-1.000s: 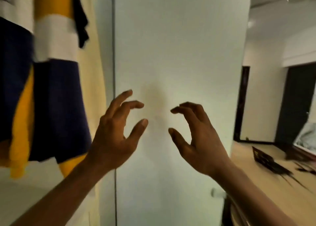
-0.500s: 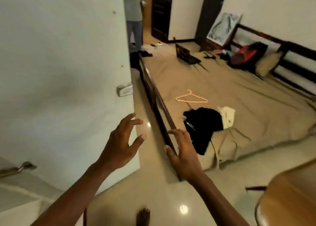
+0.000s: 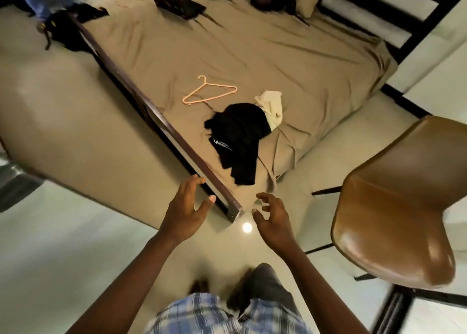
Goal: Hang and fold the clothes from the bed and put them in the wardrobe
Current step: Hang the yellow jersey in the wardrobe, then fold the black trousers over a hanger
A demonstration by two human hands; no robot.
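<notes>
Head view, the only one.

Hands: left hand (image 3: 185, 211) and right hand (image 3: 274, 220) are both raised at 6 o'clock in the frame with fingers spread and loosely curved. Neither holds or touches anything. The left hand lies over the end of the bed rail (image 3: 177, 141) in the picture; I cannot tell whether they touch.

Task items: black garment (image 3: 237, 131) lies crumpled on the near corner of the bed (image 3: 177, 42), just above the hands at 12 o'clock. Cream garment (image 3: 271, 104) touches it at its 1 o'clock. Pink hanger (image 3: 208, 90) lies flat on the sheet at its 11 o'clock, near but apart.

Progress, as a judgement: neither piece is on the hanger or folded, so these are left to do, and a pick-up looks next. The wardrobe is out of view — what already hangs in it cannot be told.

Counts:
- hangers: 1
- garments in the pile: 2 by colour; the black heap may be more than one piece — cannot tell
- hands: 2, both empty
- brown chair (image 3: 394, 207): 1, at 4 o'clock
- dark cloth on floor (image 3: 65, 27): 1 heap, at 10 o'clock; whether it belongs to the task is unclear
</notes>
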